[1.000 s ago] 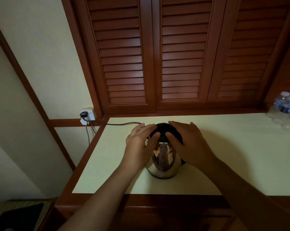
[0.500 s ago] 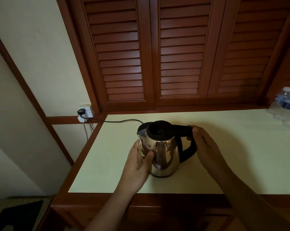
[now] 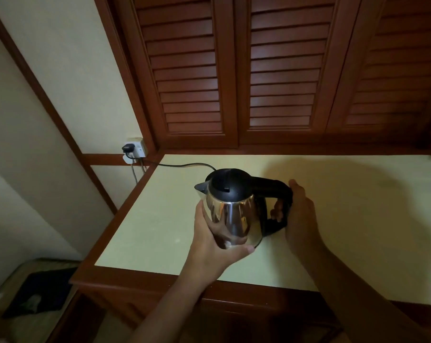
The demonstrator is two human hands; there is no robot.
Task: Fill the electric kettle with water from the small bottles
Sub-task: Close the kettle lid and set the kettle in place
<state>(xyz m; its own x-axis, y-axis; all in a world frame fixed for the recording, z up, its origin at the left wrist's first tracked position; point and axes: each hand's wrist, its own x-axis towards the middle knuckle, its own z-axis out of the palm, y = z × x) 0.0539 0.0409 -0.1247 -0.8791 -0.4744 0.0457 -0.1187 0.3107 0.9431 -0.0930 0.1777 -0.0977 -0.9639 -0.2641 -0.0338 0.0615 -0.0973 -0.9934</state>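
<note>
Lower left: a dark mat (image 3: 36, 293) lies on the floor beside the cabinet. Above it, a socket (image 3: 139, 149) on the cream wall carries a black plug (image 3: 127, 147). A black cord (image 3: 184, 165) runs from the socket area to the right, crosses the rear left corner of the worktop (image 3: 145, 231) and passes out of sight behind the kettle.

The electric kettle (image 3: 234, 214) is over the worktop, left of centre and toward the front edge. It has a polished steel body. The black lid (image 3: 228, 184) is closed, the spout (image 3: 200, 188) points left and the black handle (image 3: 271, 188) is on the right. The body leans slightly. It cannot be determined whether its underside rests on the worktop.

Left hand (image 3: 214, 243): it grasps the lower part of the steel body from the front left. The fingers (image 3: 200, 209) are wrapped round the left side of the body, and the thumb (image 3: 245, 249) lies along the lower front edge.

Right hand (image 3: 301, 219): it grasps the handle from the outer side. Its fingers are curled through the handle loop, with the tips visible inside the opening. The thumb rests against the upper outer end of the handle.

Rear: louvred wooden doors (image 3: 278, 70) span the wall above the back edge of the worktop, from the socket side to the right margin.
</note>
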